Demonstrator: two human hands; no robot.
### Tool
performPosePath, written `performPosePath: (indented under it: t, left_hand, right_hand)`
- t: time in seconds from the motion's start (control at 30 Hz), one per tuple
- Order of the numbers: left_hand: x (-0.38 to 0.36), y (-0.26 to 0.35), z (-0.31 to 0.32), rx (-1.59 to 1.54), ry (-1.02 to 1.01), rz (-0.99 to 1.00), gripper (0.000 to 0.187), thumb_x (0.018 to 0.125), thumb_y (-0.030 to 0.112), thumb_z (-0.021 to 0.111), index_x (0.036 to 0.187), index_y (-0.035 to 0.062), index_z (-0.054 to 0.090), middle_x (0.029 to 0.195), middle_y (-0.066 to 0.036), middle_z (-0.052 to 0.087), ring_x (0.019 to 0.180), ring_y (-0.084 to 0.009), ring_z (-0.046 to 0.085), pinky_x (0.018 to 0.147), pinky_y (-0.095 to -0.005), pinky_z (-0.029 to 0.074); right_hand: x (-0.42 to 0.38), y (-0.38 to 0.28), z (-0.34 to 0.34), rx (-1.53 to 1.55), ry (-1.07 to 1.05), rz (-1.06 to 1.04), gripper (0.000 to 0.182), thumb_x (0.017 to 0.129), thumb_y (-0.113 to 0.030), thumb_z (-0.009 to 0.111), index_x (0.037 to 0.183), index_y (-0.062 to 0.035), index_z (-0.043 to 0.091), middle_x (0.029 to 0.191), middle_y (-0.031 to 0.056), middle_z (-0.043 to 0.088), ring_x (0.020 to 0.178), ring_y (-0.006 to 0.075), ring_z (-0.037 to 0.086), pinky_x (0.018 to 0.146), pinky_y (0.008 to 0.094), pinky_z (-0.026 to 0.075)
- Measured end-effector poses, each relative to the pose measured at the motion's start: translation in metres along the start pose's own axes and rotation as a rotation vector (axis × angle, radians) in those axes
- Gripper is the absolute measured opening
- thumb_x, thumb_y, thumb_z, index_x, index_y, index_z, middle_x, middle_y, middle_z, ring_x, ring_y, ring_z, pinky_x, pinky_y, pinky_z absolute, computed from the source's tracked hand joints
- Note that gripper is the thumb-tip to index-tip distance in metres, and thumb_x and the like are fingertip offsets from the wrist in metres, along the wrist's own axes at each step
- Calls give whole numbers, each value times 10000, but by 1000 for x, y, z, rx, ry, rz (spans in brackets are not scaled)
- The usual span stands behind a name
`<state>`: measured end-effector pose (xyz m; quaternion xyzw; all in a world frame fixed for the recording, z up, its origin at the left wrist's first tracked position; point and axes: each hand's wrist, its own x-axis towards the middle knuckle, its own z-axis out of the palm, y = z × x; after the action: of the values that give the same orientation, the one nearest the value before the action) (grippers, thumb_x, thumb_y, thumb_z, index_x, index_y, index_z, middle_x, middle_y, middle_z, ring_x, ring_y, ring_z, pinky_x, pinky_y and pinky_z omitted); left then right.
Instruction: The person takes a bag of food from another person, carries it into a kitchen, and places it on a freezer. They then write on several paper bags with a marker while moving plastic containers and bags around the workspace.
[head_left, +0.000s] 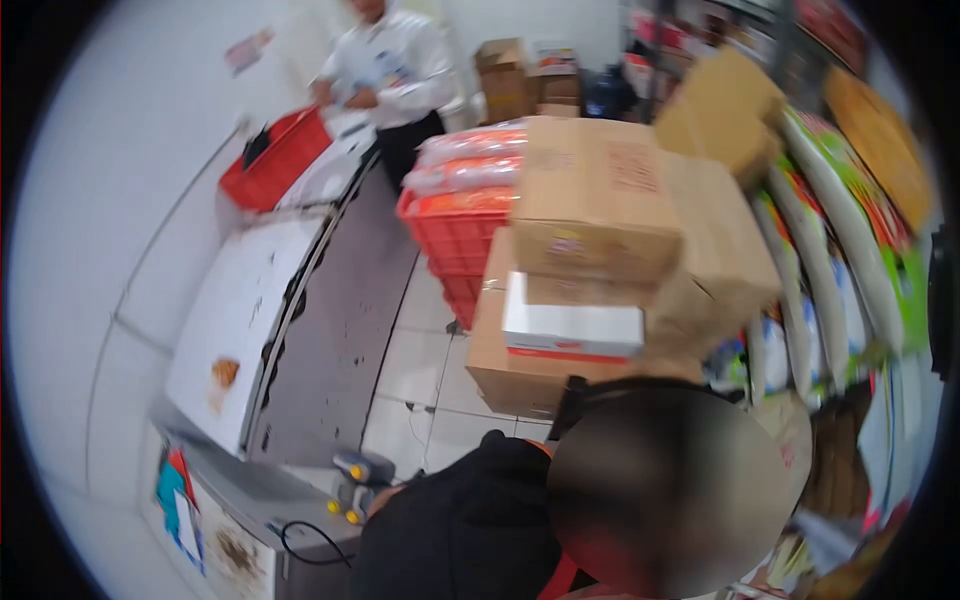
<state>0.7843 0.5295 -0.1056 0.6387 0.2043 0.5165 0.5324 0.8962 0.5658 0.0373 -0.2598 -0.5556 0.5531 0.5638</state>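
Observation:
Neither my left hand nor my right hand shows in the head view. Close in front of me, a person in a dark jacket (465,520) fills the lower middle, the head blurred out. Part of that person's hand (382,499) shows beside a grey device with yellow parts (350,490); whether the hand grips it I cannot tell. A black cable (290,545) loops over the grey surface to its left.
A white-topped counter (235,310) runs along the left wall, with a red crate (275,165) at its far end. Beyond stands a person in a white shirt (400,60). Stacked cartons (590,180), red crates (455,235) and filled sacks (840,230) crowd the right.

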Motion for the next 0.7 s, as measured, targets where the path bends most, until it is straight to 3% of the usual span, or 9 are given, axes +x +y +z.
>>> performPosePath:
  t: [0.13, 0.2, 0.27, 0.3, 0.37, 0.43, 0.5, 0.6, 0.7]
  left_hand:
    - [-109, 202, -72, -173, 48, -78, 300, 743, 34, 542, 1035, -19, 500, 841, -72, 574, 789, -151, 545, 686, -307, 437]
    - [-168, 257, -105, 82, 177, 17, 257, 793, 90, 507, 1024, -22, 481, 752, -66, 555, 724, -156, 530, 646, -318, 419]
    - [-242, 324, -125, 282, 362, -132, 233, 837, 148, 504, 1011, -5, 487, 758, -72, 546, 722, -158, 515, 658, -307, 415]
    - [-278, 349, -130, 450, 445, -15, 236, 866, 210, 505, 986, 7, 490, 767, -98, 537, 728, -169, 511, 669, -310, 412]
    - [-349, 395, -122, 469, 706, -126, 245, 873, 225, 508, 972, 1, 498, 836, -137, 550, 766, -204, 523, 697, -322, 413]
    - [-420, 411, -111, 713, 972, -114, 227, 858, 220, 528, 948, 12, 514, 821, -138, 557, 740, -225, 527, 681, -328, 417]
    - [-473, 452, -77, 740, 1183, -356, 241, 837, 226, 547, 963, 20, 540, 725, -137, 549, 695, -246, 541, 653, -344, 421]
    - [-524, 466, -22, 853, 1432, -437, 248, 823, 225, 563, 968, 25, 551, 715, -139, 558, 655, -246, 541, 622, -348, 422]
    - [-534, 448, 20, 790, 1778, -263, 250, 812, 223, 579, 980, 40, 547, 728, -138, 563, 639, -262, 534, 597, -343, 410]
  right_hand:
    - [-10, 14, 148, 76, -476, 59, 310, 795, -81, 582, 1067, 15, 468, 995, 161, 547, 899, 244, 554, 783, 381, 467]
    - [-19, 24, 216, 145, -783, 66, 300, 790, -77, 585, 1051, 17, 473, 974, 161, 554, 882, 241, 560, 774, 383, 470]
    - [-33, 34, 289, 243, -1077, 39, 291, 784, -73, 589, 1036, 19, 477, 953, 161, 561, 866, 239, 567, 765, 384, 473]
    - [-62, 9, 346, 147, -989, 182, 256, 745, -87, 637, 901, -29, 443, 832, 130, 487, 709, 210, 537, 693, 343, 470]
    - [-96, 2, 436, 180, -1225, -24, 237, 749, -71, 619, 936, 17, 503, 895, 139, 570, 792, 211, 563, 727, 343, 464]
    - [-135, -7, 507, 117, -1408, -105, 178, 753, -68, 611, 893, 15, 540, 858, 143, 602, 821, 215, 575, 733, 305, 451]
    - [-182, -1, 560, 345, -1596, 151, 159, 754, -49, 603, 895, 6, 555, 867, 144, 616, 862, 236, 590, 755, 311, 456]
    - [-240, 3, 612, 431, -1920, 4, 137, 754, -24, 593, 887, 1, 566, 871, 144, 620, 882, 260, 599, 767, 332, 465]
    - [-286, 0, 637, 500, -2160, -121, 155, 753, -30, 597, 897, 12, 558, 891, 165, 601, 874, 257, 590, 763, 332, 462]
